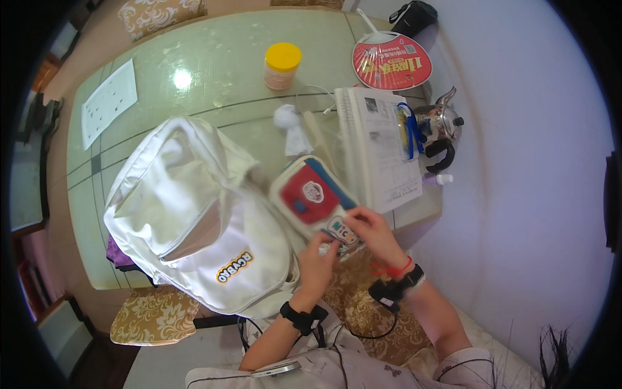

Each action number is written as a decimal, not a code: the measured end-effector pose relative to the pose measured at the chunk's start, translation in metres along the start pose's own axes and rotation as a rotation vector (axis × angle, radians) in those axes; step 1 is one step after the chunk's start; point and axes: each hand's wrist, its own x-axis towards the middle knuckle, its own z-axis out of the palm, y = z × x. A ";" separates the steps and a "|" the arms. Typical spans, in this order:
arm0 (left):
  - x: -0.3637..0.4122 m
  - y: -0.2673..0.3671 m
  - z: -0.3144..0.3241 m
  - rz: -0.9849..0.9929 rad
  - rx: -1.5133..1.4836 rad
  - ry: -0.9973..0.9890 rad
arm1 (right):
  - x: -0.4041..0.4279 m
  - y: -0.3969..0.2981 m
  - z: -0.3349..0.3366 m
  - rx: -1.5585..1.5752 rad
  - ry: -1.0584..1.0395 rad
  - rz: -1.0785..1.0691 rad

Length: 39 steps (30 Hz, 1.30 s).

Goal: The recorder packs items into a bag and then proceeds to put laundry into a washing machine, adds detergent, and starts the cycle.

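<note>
A red, blue and white zip pouch (309, 194) with a round white badge lies at the table's near edge, just right of a white backpack (194, 204). My right hand (378, 236) grips the pouch's near right corner, beside a white patch or charm (343, 230) with coloured letters. At its near end, my left hand (317, 265) has thumb and fingers pinched on the edge, close to a small silvery item (326, 249) that is partly hidden. The backpack rests on its side and bears a letter patch (235, 267); a zip on it is partly undone.
Right of the pouch is a paper stack (384, 150), with a metal kettle (443, 119) by the wall. Beyond are a yellow-lidded jar (282, 65), a white tissue-like item (293, 129), a red hand fan (391, 61) and a black case (414, 18). A paper sheet (111, 104) lies far left.
</note>
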 end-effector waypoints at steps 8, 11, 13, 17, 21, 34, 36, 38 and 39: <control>0.007 -0.003 0.019 0.060 0.028 0.136 | 0.004 0.012 0.001 0.049 0.092 -0.058; 0.007 -0.003 0.017 0.261 0.165 0.149 | 0.007 0.016 -0.005 0.045 0.110 -0.058; 0.003 -0.006 0.009 0.290 0.194 0.093 | 0.008 0.015 -0.005 0.063 0.120 -0.053; -0.020 0.009 -0.008 0.156 0.285 -0.183 | 0.009 0.020 -0.009 0.082 0.134 -0.059; -0.028 0.007 -0.004 -0.302 -0.326 -0.410 | 0.007 0.021 -0.001 0.179 0.167 -0.040; 0.004 0.020 -0.025 0.385 0.947 -0.284 | 0.015 0.005 -0.006 -0.590 0.371 -0.617; 0.016 0.024 -0.035 0.538 0.957 -0.237 | 0.011 0.002 -0.003 -0.609 0.435 -0.669; 0.026 0.026 -0.042 0.554 0.927 -0.282 | 0.003 0.003 0.004 -0.565 0.453 -0.687; 0.029 0.026 -0.043 0.556 0.869 -0.328 | -0.005 0.008 0.008 -0.548 0.470 -0.687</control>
